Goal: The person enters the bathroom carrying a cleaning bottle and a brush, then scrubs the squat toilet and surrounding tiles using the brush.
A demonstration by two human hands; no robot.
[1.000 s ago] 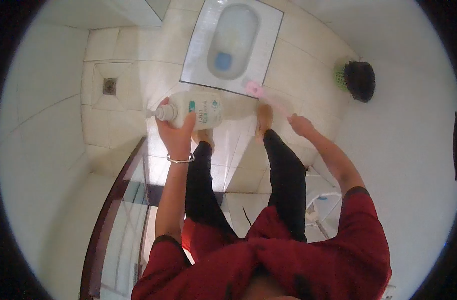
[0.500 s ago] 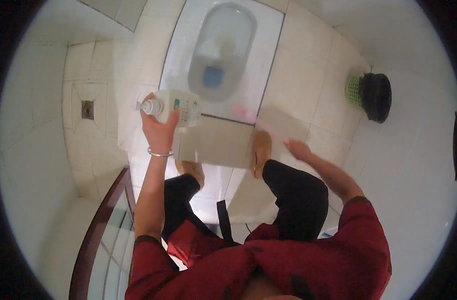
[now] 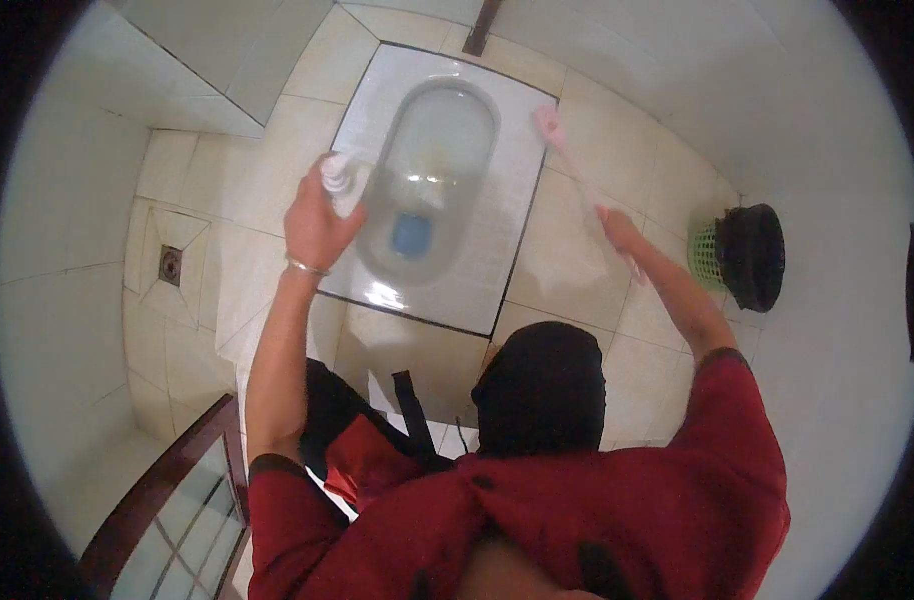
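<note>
My left hand (image 3: 315,228) is wrapped round a clear bottle with a white pump top (image 3: 339,178), tilted over the left edge of the squat toilet (image 3: 517,200). The hand hides part of the bottle. In my right hand (image 3: 619,232) is the long handle of a pink toilet brush (image 3: 549,127), gripped partway along, with the handle's end sticking out behind the hand. The brush head is over the toilet's upper right edge; whether it touches I cannot tell. Blue water (image 3: 411,236) shows at the near end of the bowl.
A green wastebasket (image 3: 706,252) with a black bag (image 3: 754,258) stands by the right wall. At the left is a square floor drain (image 3: 171,266). A brown-framed glass door (image 3: 162,475) is at lower left. My bent knee (image 3: 542,390) is close to the toilet's near edge.
The view has shifted forward and I have crouched lower. The bottle has turned so its pump points up toward me. The brush head has swung from the toilet's near right corner to its far right.
</note>
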